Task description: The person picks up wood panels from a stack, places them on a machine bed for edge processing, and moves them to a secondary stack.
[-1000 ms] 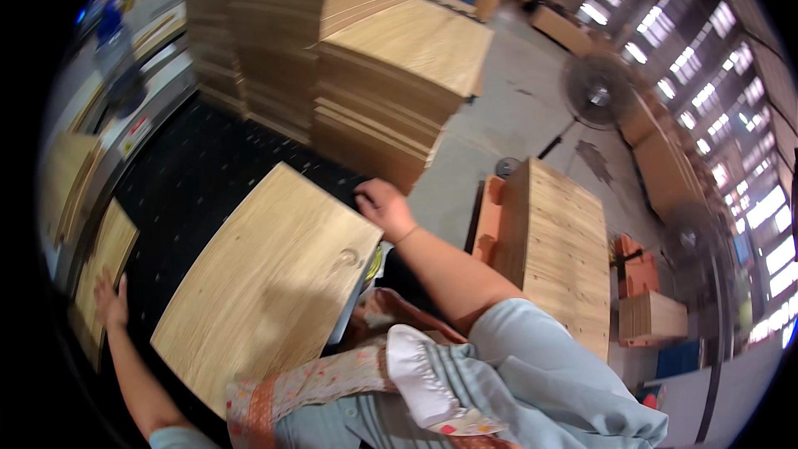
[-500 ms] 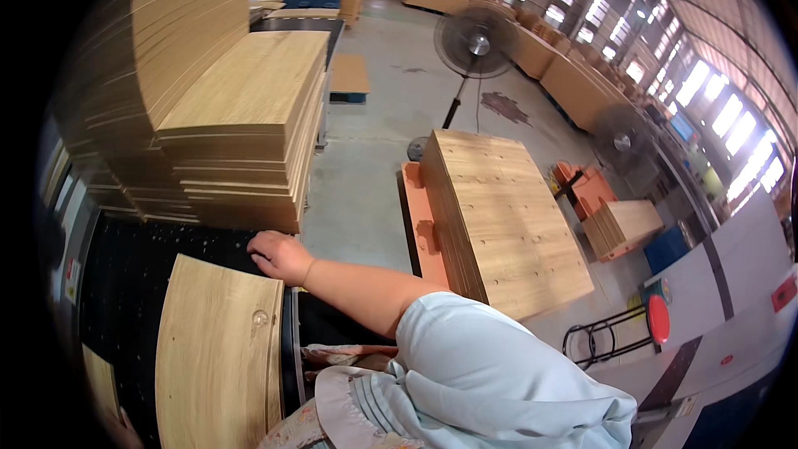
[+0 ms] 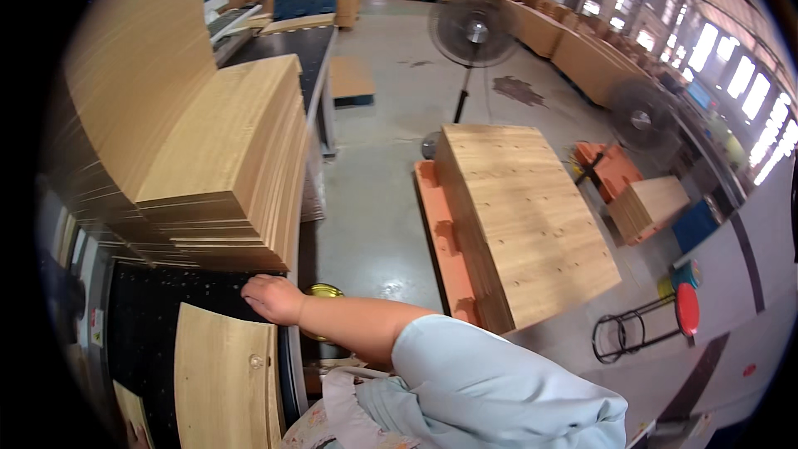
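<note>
Black speckled worktable (image 3: 137, 308) carries bored wood-grain panel (image 3: 220, 382); narrow board (image 3: 130, 407) left of panel; tall board stack (image 3: 141, 75) and lower board stack (image 3: 220, 129) beyond panel. Grey floor (image 3: 374, 199), right of panel: orange pallet (image 3: 445, 237) bearing drilled-board stack (image 3: 528, 216); farther right of panel, red-seated stool (image 3: 687, 309).

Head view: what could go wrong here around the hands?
The stacked boards have uneven edges; if one slid, it might catch the right hand beside them. The panel lies near the edge of the black table, so a bump could push it over. The left hand barely shows by the small board, so a slip there might go unseen.
</note>
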Demonstrator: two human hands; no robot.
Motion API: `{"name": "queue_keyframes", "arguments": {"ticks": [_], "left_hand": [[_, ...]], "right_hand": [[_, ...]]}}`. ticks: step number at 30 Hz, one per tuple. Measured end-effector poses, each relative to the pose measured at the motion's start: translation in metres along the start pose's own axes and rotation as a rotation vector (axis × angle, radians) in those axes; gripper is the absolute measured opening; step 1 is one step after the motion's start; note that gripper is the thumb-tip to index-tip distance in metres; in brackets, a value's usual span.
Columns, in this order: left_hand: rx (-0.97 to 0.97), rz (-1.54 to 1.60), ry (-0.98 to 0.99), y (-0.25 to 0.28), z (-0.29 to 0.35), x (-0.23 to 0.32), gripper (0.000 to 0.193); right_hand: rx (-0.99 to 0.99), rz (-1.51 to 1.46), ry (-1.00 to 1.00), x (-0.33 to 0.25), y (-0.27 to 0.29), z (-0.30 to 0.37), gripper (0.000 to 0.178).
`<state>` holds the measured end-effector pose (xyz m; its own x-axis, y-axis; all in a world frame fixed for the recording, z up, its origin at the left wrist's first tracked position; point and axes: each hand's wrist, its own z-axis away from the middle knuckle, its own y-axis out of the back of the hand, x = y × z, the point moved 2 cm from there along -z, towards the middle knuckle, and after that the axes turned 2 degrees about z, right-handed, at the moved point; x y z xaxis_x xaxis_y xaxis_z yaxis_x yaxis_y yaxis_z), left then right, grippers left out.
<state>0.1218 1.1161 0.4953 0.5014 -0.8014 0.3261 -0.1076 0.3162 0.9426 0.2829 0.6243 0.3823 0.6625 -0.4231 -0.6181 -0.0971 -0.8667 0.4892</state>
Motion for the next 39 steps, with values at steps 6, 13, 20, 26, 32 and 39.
{"name": "queue_keyframes", "arguments": {"ticks": [6,13,20,26,32,39], "left_hand": [[0.209,-0.430,-0.141,-0.010,0.108,0.083,0.065],[0.216,0.894,0.418,-0.064,0.199,-0.003,0.080],[0.054,1.428,0.173,-0.099,0.233,0.044,0.045],[0.141,1.334,0.302,-0.105,0.232,0.042,0.046],[0.056,1.357,0.231,-0.103,0.243,0.054,0.050],[-0.127,1.214,0.216,-0.102,0.261,0.093,0.057]], "right_hand": [[-0.089,-0.175,-0.010,0.012,-0.001,-0.005,0.025],[-0.394,-0.509,-0.208,0.025,0.003,-0.018,0.054],[-0.795,-0.759,-0.461,-0.004,-0.009,-0.036,0.074],[-0.841,-0.669,-0.378,-0.037,-0.009,-0.030,0.046],[-0.797,-0.720,-0.388,-0.036,0.048,0.006,0.054],[-0.896,-0.848,-0.854,-0.019,0.086,0.038,0.058]]}}
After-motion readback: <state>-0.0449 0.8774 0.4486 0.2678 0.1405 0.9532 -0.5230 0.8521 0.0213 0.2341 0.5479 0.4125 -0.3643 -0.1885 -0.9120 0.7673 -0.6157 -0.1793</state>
